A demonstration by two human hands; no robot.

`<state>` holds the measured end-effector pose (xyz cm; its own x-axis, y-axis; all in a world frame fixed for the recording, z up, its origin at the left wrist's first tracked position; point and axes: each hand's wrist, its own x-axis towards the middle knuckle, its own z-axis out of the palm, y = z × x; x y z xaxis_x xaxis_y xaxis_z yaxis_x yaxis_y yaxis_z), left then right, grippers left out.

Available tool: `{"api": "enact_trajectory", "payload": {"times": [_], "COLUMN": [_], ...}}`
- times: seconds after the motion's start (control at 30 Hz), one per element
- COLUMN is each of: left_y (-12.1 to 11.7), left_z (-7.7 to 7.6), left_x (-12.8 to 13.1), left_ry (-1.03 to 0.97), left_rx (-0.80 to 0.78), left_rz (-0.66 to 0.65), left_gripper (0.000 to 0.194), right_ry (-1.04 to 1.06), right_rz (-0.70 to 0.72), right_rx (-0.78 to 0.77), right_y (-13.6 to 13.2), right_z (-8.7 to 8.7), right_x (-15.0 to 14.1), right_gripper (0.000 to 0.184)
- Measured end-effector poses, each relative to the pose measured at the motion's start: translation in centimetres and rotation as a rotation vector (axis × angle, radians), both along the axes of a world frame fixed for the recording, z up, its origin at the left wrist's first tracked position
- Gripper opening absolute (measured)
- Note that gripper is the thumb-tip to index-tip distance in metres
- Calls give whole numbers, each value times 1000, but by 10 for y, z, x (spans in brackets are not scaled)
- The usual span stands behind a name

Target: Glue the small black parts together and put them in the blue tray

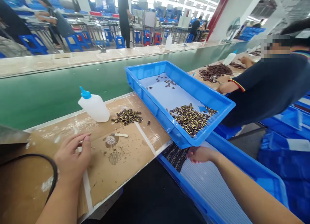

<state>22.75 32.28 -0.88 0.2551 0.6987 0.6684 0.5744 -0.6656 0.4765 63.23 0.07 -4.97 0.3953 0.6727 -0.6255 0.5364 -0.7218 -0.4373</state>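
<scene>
My left hand (74, 154) rests over the brown work board (101, 182), its thumb and fingers closed together around a small whitish bit too small to name. Low on the right, my right hand (200, 154) reaches into the lower blue tray (261, 182), fingers closed; what they hold is hidden. It is beside rows of small dark pieces (175, 156) on a ribbed white liner (210, 182). Above it, the upper blue tray (150, 96) holds a heap of small black-and-yellow pieces (190, 119). A smaller pile of such pieces (127, 116) lies on the board.
A white squeeze bottle (95, 107) with a blue tip stands behind a white-handled tool (119, 135) and a clear blob (110, 140). A black cable (36, 155) curves at left. Beyond runs a green conveyor (48, 91). A co-worker (266, 85) sits at right.
</scene>
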Motion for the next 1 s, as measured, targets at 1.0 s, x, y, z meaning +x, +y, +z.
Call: {"api": "enact_trajectory", "payload": {"times": [1.0], "left_y": [-251], "left_z": [21], "left_x": [-259], "left_ry": [-395], "left_rx": [93], "left_rz": [1180], "left_gripper": [24], "right_ry": [-438], "right_rz": [638], "right_rx": [1006], "right_y": [331], "right_z": [28], "right_x": [-149], "right_gripper": [30]}}
